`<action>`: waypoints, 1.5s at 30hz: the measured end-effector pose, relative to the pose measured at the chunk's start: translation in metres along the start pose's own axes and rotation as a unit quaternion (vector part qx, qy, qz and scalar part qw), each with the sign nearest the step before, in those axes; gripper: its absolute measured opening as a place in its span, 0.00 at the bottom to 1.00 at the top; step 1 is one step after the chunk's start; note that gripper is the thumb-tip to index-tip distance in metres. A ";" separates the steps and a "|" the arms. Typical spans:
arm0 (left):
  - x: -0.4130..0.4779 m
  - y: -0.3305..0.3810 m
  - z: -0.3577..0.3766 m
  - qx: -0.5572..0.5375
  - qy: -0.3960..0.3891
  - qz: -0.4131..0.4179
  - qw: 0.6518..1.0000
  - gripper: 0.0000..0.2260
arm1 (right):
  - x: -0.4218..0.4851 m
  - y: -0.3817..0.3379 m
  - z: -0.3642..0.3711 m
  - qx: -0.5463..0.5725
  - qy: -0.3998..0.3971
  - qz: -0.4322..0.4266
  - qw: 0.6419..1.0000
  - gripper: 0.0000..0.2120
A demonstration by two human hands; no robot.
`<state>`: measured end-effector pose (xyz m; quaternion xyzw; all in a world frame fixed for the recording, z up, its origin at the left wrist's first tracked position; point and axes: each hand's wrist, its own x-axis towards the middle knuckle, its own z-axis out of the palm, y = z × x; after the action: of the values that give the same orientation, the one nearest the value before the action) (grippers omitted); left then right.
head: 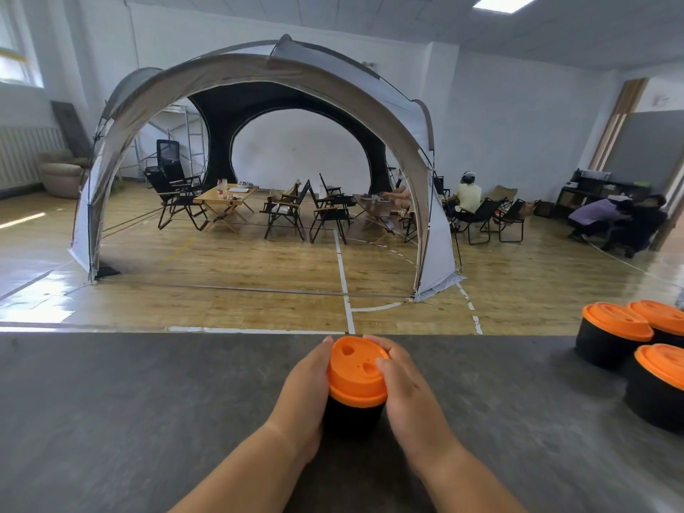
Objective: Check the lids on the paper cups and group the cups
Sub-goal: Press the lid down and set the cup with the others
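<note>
A black paper cup with an orange lid stands on the grey table near its far edge, in the middle of the view. My left hand wraps the cup's left side, fingers reaching up to the lid's rim. My right hand curls round the right side, with its thumb pressing on top of the lid. At the right edge three more black cups with orange lids stand close together: one at the back left, one behind it, one in front.
The table's far edge runs just behind the held cup. Beyond it lies a wooden floor with a large arched tent, folding chairs and small tables. People sit and crouch at the far right.
</note>
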<state>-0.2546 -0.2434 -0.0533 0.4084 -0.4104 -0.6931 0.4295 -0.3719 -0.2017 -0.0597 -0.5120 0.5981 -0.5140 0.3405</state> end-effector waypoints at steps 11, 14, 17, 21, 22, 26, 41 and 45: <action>-0.002 0.002 -0.003 0.056 0.041 0.064 0.996 0.11 | -0.005 0.007 0.015 -0.044 0.033 -0.046 0.997 0.19; -0.004 0.005 -0.003 0.030 0.040 0.027 0.998 0.13 | -0.003 0.005 0.008 -0.017 0.038 -0.028 0.999 0.13; -0.007 0.006 0.001 0.031 0.027 0.016 0.999 0.14 | -0.001 0.005 0.006 -0.015 0.026 -0.025 0.999 0.13; -0.004 0.002 0.000 0.086 0.042 0.077 0.992 0.11 | -0.004 0.006 0.009 -0.005 0.011 -0.024 1.000 0.22; -0.003 0.002 -0.002 0.089 0.046 0.082 0.992 0.11 | -0.005 0.007 0.011 -0.016 0.010 -0.030 0.999 0.28; -0.007 0.007 -0.001 0.058 0.045 0.038 0.997 0.12 | -0.006 0.008 0.013 -0.019 0.020 -0.036 0.999 0.20; -0.007 0.013 -0.003 0.050 0.077 0.007 0.996 0.13 | -0.005 0.010 0.009 -0.052 -0.027 -0.076 0.995 0.31; -0.007 0.015 -0.007 -0.031 0.066 -0.016 0.997 0.13 | -0.005 0.012 0.010 -0.101 -0.040 -0.116 0.987 0.35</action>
<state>-0.2426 -0.2428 -0.0404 0.4464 -0.3523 -0.6839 0.4571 -0.3647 -0.2000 -0.0739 -0.6297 0.5695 -0.4661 0.2489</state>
